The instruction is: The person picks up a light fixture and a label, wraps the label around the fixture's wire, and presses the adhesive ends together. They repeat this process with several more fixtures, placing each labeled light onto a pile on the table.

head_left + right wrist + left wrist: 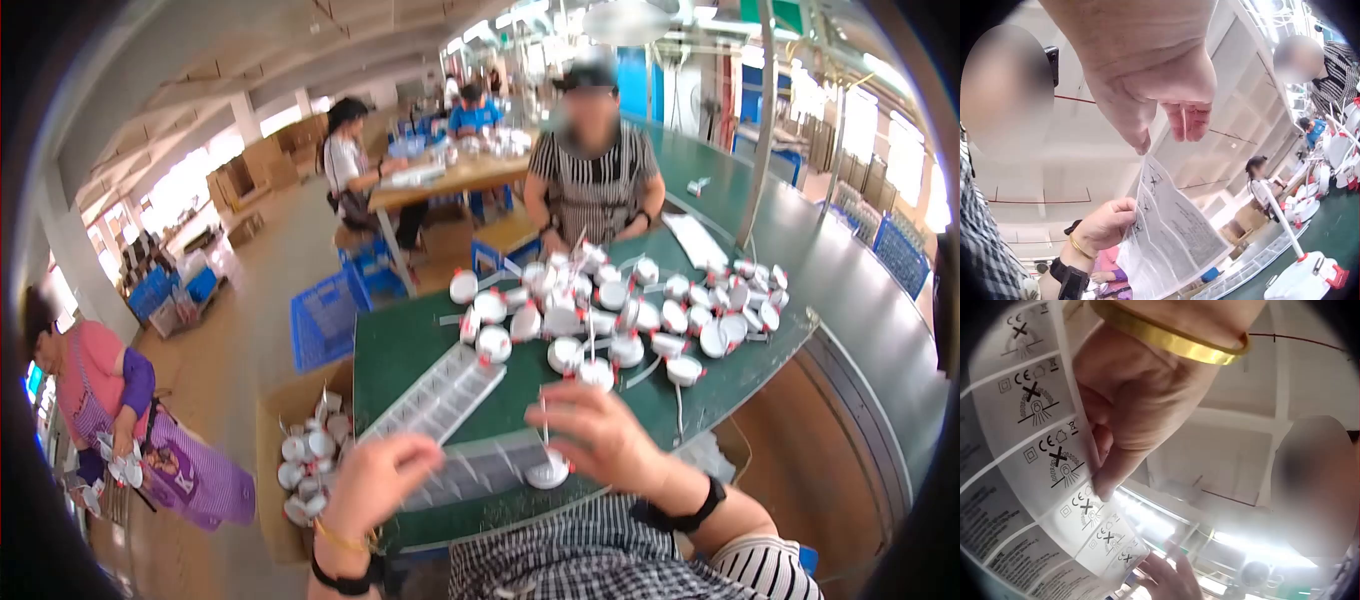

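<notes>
My left hand (380, 480) pinches a white sheet of printed labels (470, 470) by its edge, low over the near edge of the green table (400, 345). In the left wrist view the thumb and fingers of that hand (1129, 419) clamp the curved label sheet (1022, 456). My right hand (600, 430) hovers with loosely curled fingers just above a round white lamp (548, 470) with a thin upright wire. Seen from below, the right hand (1160, 94) holds nothing. Its thumb tip is close to the top corner of the sheet (1172, 244), and the lamp (1300, 281) lies beneath it.
A heap of white lamps with red clips (620, 310) covers the table's middle. A long white compartment tray (440, 395) lies at its left. A cardboard box of lamps (305, 460) stands on the floor. A person in stripes (595, 170) sits opposite. Blue crates (325, 320) stand left.
</notes>
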`<state>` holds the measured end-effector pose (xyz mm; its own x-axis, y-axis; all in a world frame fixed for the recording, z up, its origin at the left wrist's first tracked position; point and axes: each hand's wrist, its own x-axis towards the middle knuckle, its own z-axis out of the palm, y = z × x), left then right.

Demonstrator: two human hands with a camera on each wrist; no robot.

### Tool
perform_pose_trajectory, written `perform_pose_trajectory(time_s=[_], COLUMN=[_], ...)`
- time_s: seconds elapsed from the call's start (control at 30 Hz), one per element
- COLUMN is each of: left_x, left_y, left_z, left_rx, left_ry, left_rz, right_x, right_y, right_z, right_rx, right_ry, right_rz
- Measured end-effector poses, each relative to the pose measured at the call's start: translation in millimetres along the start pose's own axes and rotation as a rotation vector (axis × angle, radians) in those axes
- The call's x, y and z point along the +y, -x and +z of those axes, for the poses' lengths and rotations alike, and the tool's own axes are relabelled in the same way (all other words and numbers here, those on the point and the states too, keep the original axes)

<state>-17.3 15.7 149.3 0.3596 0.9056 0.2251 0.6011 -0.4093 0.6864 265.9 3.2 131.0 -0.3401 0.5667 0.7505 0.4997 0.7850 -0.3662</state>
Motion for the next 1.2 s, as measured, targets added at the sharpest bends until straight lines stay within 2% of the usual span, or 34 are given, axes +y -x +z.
perform_pose_trajectory(time_s=[0.03,0.1,0.17,0.3,0.37,0.43,0.53,0.63,0.67,0.7,0.77,0.93,1.2], left_x=[13,21,30,29,34,38,40,38,35,37,29,35,35], left_y=[11,26,38,46,49,43,36,28,26,24,16,14,12], left_z=[4,14,20,59,76,80,81,79,81,79,81,84,90], left_rx=[-0.057,-0.121,-0.226,-0.088,-0.192,-0.211,-0.238,-0.171,-0.165,-0.139,-0.096,-0.086,-0.095], left_ry=[-0.013,0.004,0.251,0.117,0.233,0.303,0.352,0.182,0.212,0.129,-0.1,0.015,0.019], left_rz=[0.011,0.019,-0.011,0.308,0.116,0.07,0.034,0.237,0.231,0.287,0.361,0.262,0.287], right_x=[-5,-7,-13,-10,-13,-13,-19,-15,-16,-15,-14,-17,-15], right_y=[6,28,41,78,84,86,82,79,78,76,73,73,79], right_z=[5,4,-2,-4,-9,-17,-26,-29,-29,-31,-32,-29,-30], right_rx=[-0.033,-0.225,-0.226,-0.293,-0.328,-0.373,-0.356,-0.337,-0.305,-0.264,-0.284,-0.231,-0.214], right_ry=[-0.07,-0.236,-0.386,-0.441,-0.516,-0.525,-0.465,-0.352,-0.331,-0.341,-0.254,-0.168,-0.134], right_rz=[-0.016,0.091,0.23,0.528,0.627,0.72,0.629,0.469,0.419,0.318,0.265,0.319,0.317])
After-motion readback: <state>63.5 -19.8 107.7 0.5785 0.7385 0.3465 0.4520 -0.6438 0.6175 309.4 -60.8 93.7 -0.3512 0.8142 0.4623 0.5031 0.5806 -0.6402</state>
